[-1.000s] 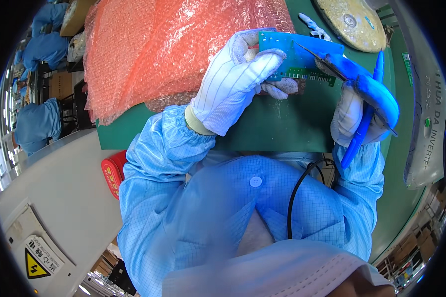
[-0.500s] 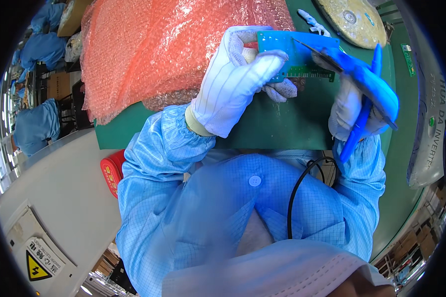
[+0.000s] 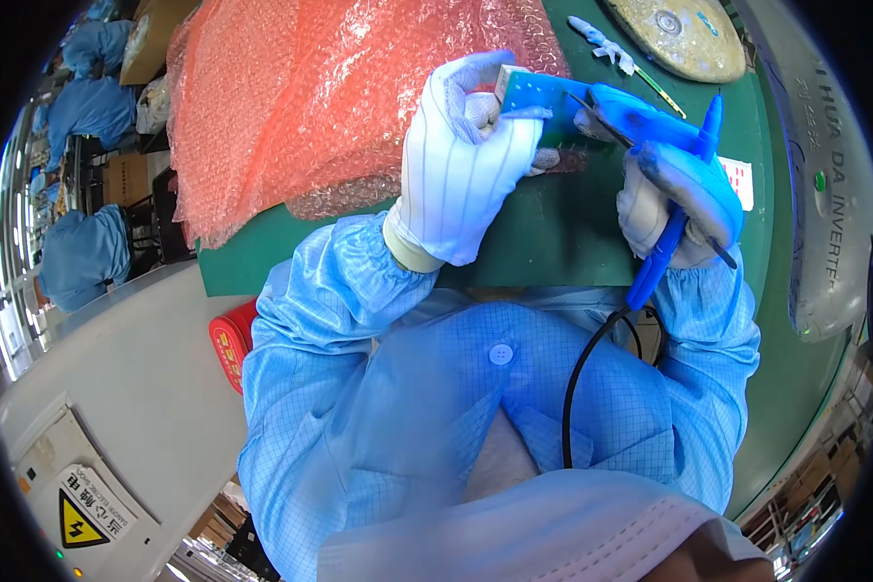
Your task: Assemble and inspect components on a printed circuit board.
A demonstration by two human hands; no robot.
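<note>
My left hand [image 3: 470,160], in a white striped glove, is closed on the left end of a blue-green circuit board [image 3: 543,94]. The board is tilted, raised above the green table. My right hand [image 3: 684,179], also gloved and tinted blue by the light, is closed round a slim dark pointed tool [image 3: 611,124], perhaps tweezers, whose tip reaches to the board's face. A blue pen-shaped tool [image 3: 662,254] with a black cable [image 3: 574,388] at its lower end sits in the same hand. Fingers hide much of both tools and the board's right part.
Pink bubble wrap [image 3: 291,107] covers the table's left side. Beyond my hands lie a brush [image 3: 606,48] and a round stained pad [image 3: 684,34]. A card with red marks [image 3: 739,182] is beside my right hand. A red object [image 3: 231,344] stands by my left elbow.
The board has turned from nearly face-on to a steeper tilt, so its row of contacts no longer shows. My right hand has shifted slightly left, and the card and brush handle are now visible.
</note>
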